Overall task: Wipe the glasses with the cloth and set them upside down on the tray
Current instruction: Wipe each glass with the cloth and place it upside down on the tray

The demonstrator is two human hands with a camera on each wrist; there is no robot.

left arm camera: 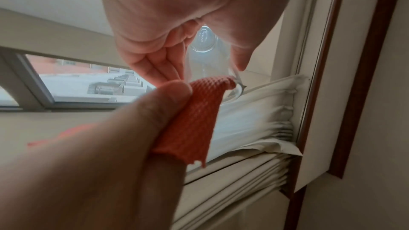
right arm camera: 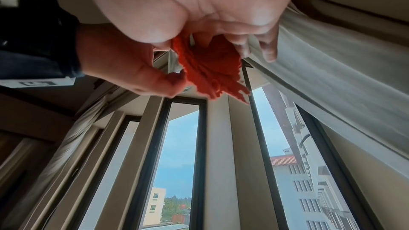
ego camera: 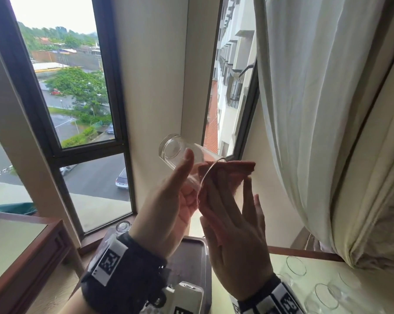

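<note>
A clear glass [ego camera: 182, 155] is held up at the centre of the head view, tilted with its base toward the upper left and its mouth toward the lower right. The grip of the left hand [ego camera: 166, 207] is closed around its wall. The red cloth [ego camera: 227, 173] is pinched by the right hand [ego camera: 234, 241] and pushed over the rim into the mouth, so wiping is judged to be under way.

On the tray [ego camera: 191, 264], low in the centre, one upturned glass [ego camera: 123, 226] is glimpsed at its far left end. Several unwiped glasses [ego camera: 322, 295] stand on the counter [ego camera: 372, 288] at the lower right, so most of the work is judged to remain.

Much of the tray is hidden by wrists and straps; the glasses on it cannot be counted. In the right wrist view the glass is barely discernible.
</note>
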